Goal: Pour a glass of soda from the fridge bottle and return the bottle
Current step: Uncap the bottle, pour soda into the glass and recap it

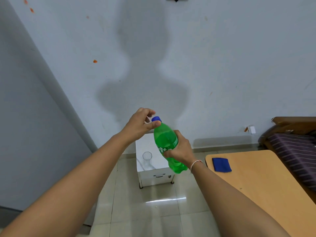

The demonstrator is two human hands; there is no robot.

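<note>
A green soda bottle [166,139] with a blue cap [156,119] is held in the air, tilted to the left, above a small white table [148,166]. My right hand [179,149] grips the bottle around its label. My left hand [142,123] is at the bottle's neck, thumb just under the cap and fingers curled beside it. The cap sits on the bottle. An empty clear glass [147,159] stands upright on the white table, below and left of the bottle.
A wooden table [256,185] with a folded blue cloth [221,164] lies at the right. A bed with a striped cover [294,151] is at the far right. The grey wall is straight ahead; glossy floor tiles lie below.
</note>
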